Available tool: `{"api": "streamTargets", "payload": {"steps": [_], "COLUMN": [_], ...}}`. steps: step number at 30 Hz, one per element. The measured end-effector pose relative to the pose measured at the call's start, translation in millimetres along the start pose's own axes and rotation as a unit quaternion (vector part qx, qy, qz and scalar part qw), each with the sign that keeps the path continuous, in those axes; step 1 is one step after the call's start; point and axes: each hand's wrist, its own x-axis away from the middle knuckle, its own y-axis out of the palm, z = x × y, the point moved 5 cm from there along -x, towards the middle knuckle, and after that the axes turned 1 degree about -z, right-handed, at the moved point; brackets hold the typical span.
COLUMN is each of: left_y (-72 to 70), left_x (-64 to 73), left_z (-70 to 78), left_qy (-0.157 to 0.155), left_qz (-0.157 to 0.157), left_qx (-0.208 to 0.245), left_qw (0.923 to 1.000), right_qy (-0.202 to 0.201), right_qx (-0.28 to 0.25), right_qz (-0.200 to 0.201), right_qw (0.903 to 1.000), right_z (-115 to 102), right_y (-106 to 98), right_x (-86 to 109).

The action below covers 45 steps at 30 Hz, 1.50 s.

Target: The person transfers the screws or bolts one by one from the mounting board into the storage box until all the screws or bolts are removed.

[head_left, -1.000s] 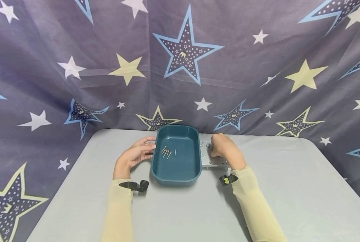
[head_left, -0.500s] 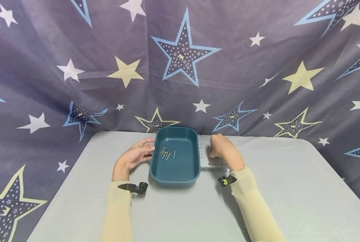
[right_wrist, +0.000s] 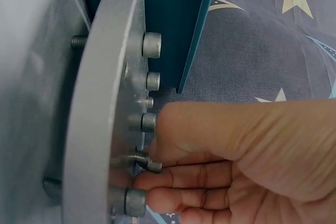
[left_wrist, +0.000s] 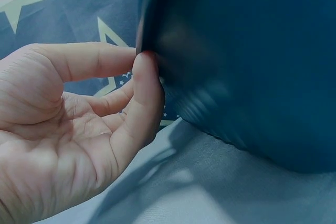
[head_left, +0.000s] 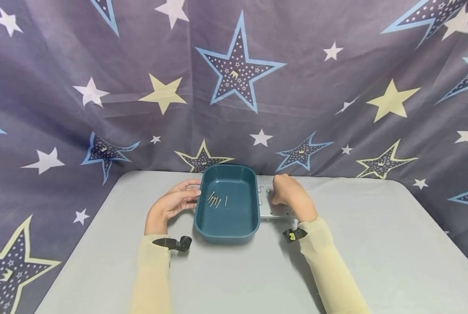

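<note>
A teal tray [head_left: 230, 226] holds several thin screw-like metal pieces [head_left: 215, 200] on its floor. At its left side my left hand [head_left: 175, 201] pinches the rim between thumb and finger; the left wrist view shows the fingertips [left_wrist: 147, 69] at the tray wall [left_wrist: 241, 77]. Right of the tray lies a metal plate [head_left: 266, 209] bearing several socket-head screws [right_wrist: 152, 44]. My right hand [head_left: 294, 196] is over this plate, thumb and fingers curled around a small tilted metal screw [right_wrist: 144, 160], partly hidden by the fingers.
The pale tabletop [head_left: 234, 279] spreads in front of the tray and plate. Behind them hangs a grey-purple star-patterned cloth [head_left: 139, 117], close to the table's back edge. Threaded screw ends [right_wrist: 52, 186] poke out from the plate's underside.
The head view has shifted slightly. Both hands stay where they were, the left at the tray rim and the right over the plate.
</note>
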Motion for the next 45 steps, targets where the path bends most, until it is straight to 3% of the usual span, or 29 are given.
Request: {"api": "streamTargets", "payload": {"steps": [15,21,28,36,41,45], "left_y": [0.3,1.5,-2.2,-1.7,-1.3,0.0], "left_x": [-0.7,1.2,-1.2,0.0,0.5,0.0], "left_z": [-0.6,-2.1,-2.2,-1.3,-0.7,-1.3], "left_qy": [0.008,0.008,0.010,0.008,0.010,0.010], "left_qz": [-0.009,-0.009,-0.005,0.000,0.002,0.000], "left_qx": [0.004,-0.002,-0.007,-0.006,-0.004,-0.005], "left_qw": [0.9999,0.9999,0.9999,0.9999,0.9999,0.9999], "right_qy": [-0.007,-0.026,-0.060,-0.097,-0.127,-0.152], "right_qx": [-0.017,-0.029,-0.033,-0.012,-0.002,0.002], "right_qz": [0.007,0.001,0.024,0.112,0.181,0.239], "right_qw": [0.9998,0.9993,0.9974,0.9889,0.9753,0.9591], "right_z": [1.4,4.7,0.2,-7.5,-11.5,-13.0], "right_y": [-1.6,1.6,-2.4,-13.2,-20.4,-25.1], "right_x": [3.8,4.0,2.1,3.4,5.2,9.4]}}
